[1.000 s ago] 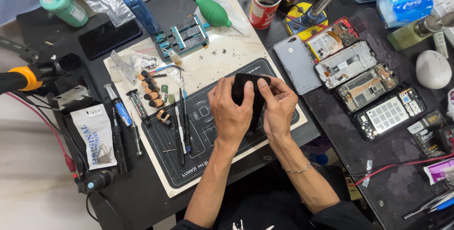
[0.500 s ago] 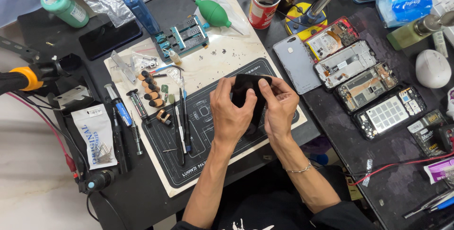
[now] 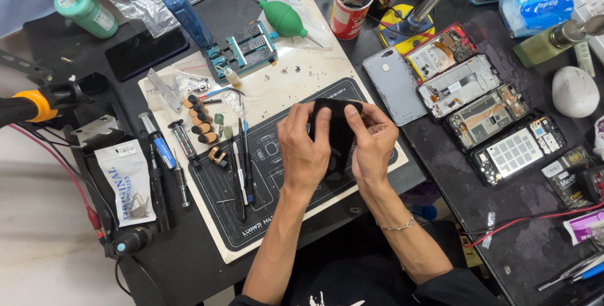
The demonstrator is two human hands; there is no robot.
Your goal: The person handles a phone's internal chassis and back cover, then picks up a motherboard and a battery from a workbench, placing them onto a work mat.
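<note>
A black phone (image 3: 340, 135) is held between both of my hands above the dark work mat (image 3: 277, 174). My left hand (image 3: 304, 149) wraps its left side, thumb on the upper edge. My right hand (image 3: 372, 144) grips the right side, fingertips pressing at the top corner. A thin bracelet circles my right wrist. The phone's lower part is hidden by my palms.
Tweezers and screwdrivers (image 3: 242, 161) lie on the mat's left. Several opened phones (image 3: 484, 114) lie to the right. A red tool cup (image 3: 348, 7), green blower (image 3: 284, 18), blue clamp (image 3: 242, 51), green bottle (image 3: 85, 11) and a packet (image 3: 129, 180) stand around.
Both hands stay on the black phone. The fingers have shifted slightly along its top edge; the phone stays in the same place above the mat.
</note>
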